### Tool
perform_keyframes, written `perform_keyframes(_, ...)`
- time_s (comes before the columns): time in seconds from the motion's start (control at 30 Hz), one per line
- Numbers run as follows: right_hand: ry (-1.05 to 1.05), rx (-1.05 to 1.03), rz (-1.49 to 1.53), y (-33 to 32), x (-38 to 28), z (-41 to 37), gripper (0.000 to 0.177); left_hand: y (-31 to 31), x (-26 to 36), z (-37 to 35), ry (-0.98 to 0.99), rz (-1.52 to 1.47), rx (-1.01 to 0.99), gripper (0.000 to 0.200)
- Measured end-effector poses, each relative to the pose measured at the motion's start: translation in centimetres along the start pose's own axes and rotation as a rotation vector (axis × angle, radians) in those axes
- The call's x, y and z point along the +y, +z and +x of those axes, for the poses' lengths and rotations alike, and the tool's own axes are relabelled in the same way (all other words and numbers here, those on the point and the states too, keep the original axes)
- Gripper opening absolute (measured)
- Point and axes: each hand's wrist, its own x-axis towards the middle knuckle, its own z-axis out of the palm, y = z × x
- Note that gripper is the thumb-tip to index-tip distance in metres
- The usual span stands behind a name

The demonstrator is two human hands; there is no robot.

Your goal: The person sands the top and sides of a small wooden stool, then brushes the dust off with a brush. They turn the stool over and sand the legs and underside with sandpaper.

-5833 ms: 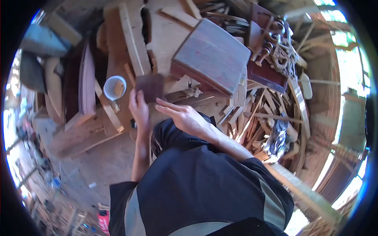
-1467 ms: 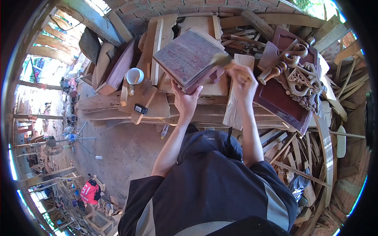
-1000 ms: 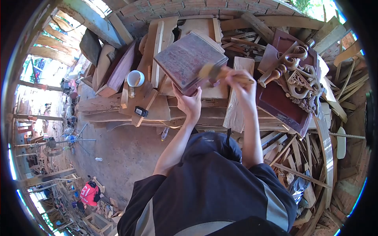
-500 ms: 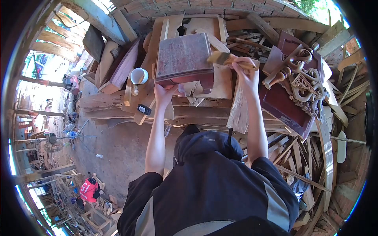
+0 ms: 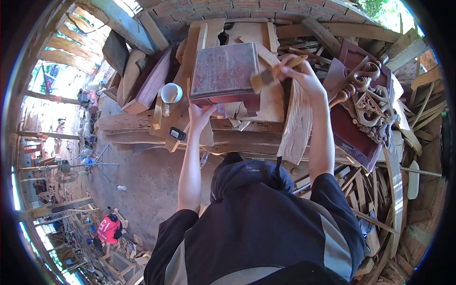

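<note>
A reddish-brown wooden box-like piece (image 5: pixel 224 67) with a flat, dull top and shaped feet stands on the workbench before me. My left hand (image 5: pixel 200 117) is closed on its lower front edge, near the left corner, thumb on the near side. In my right hand (image 5: pixel 305 77) is a paintbrush (image 5: pixel 260 81), gripped by the handle, its bristles pointing left against the right side of the piece. A white cup (image 5: pixel 171 93) sits left of the piece, with a stick-like thing inside. Below the cup lies a small black device (image 5: pixel 177 133).
Carved wooden ornament (image 5: pixel 373 111) rests on a dark red panel (image 5: pixel 352 135) at the right. Scrap wood (image 5: pixel 365 190) is heaped beside the bench. Thick planks (image 5: pixel 151 85) lean at the left. A brick wall (image 5: pixel 256 10) runs behind.
My right hand has turned and moved slightly right, tilting the brush so its handle points up and its bristles sit lower on the piece's side. My left hand keeps its hold.
</note>
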Motion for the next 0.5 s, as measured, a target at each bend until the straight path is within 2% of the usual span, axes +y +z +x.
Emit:
perform_keyframes(0.07, -0.171, 0.424, -0.188, 0.1, 0.8, 1.2, 0.017, 0.1, -0.3, 0.1, 0.003, -0.017, 0.005, 0.055)
perform_keyframes(0.13, -0.142, 0.386, -0.143, -0.2, -0.6, 0.5, 0.016, 0.1, 1.1, -0.3, -0.027, 0.049, -0.021, 0.059)
perform_keyframes(0.2, 0.09, -0.162, 0.012, -1.6, -1.3, -0.3, 0.012, -0.1, 1.5, -0.3, -0.054, 0.115, -0.046, 0.063)
perform_keyframes(0.27, 0.04, -0.124, -0.01, -1.3, 0.0, 0.7, 0.012, 0.0, 0.5, -0.2, -0.065, 0.03, -0.048, 0.064)
perform_keyframes(0.33, -0.206, 0.333, -0.206, -1.2, 2.0, 2.4, 0.015, 0.1, 1.0, -0.2, -0.079, -0.003, -0.068, 0.064)
perform_keyframes(0.4, -0.195, 0.333, -0.119, -1.4, 1.0, 1.6, 0.017, 0.1, 1.9, -0.2, -0.086, -0.031, -0.081, 0.064)
perform_keyframes(0.47, 0.083, -0.193, 0.061, -2.1, -0.3, 0.5, 0.016, 0.2, 2.9, -0.4, -0.037, 0.074, -0.058, 0.064)
perform_keyframes(0.5, 0.086, -0.243, 0.049, -2.0, -0.2, 0.5, 0.014, 0.0, 2.3, -0.4, -0.037, 0.075, -0.055, 0.064)
